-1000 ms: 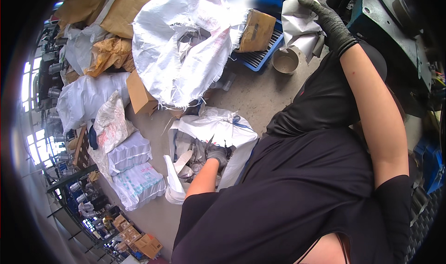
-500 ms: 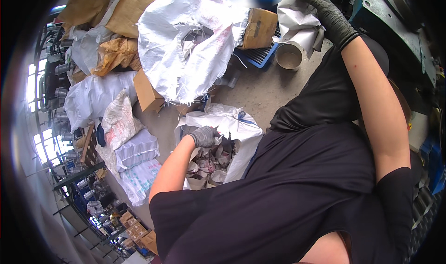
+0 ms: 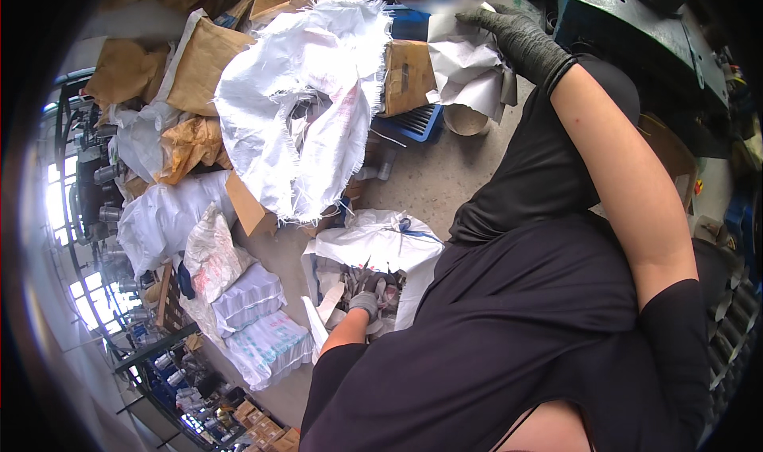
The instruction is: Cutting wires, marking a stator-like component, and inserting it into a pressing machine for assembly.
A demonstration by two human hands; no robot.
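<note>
My left hand point(image 3: 370, 293), in a grey glove, reaches down into a white woven sack point(image 3: 373, 236). Crumpled scraps point(image 3: 388, 293), greyish and curled, surround it inside the sack and hide its fingers. At the upper right my right hand point(image 3: 520, 45), in a dark grey glove, is closed over the top edge of a creased white paper sheet point(image 3: 461, 58). Its fingers lie across the near side of the sheet. Below the hanging paper stands a grey metal cylinder point(image 3: 466, 121), its upper part covered by the sheet.
A large frayed white sack point(image 3: 262, 94) stands beyond the smaller one. A wooden block point(image 3: 408, 77) sits by a blue slatted crate point(image 3: 421, 124). Packed white bundles point(image 3: 266, 349) lie at the left. A dark green machine point(image 3: 628, 46) stands at the upper right, beside my leg.
My left hand has gone from the sack's far side deeper among the scraps. The right hand and paper have shifted slightly, covering more of the cylinder. The whole view has turned a little.
</note>
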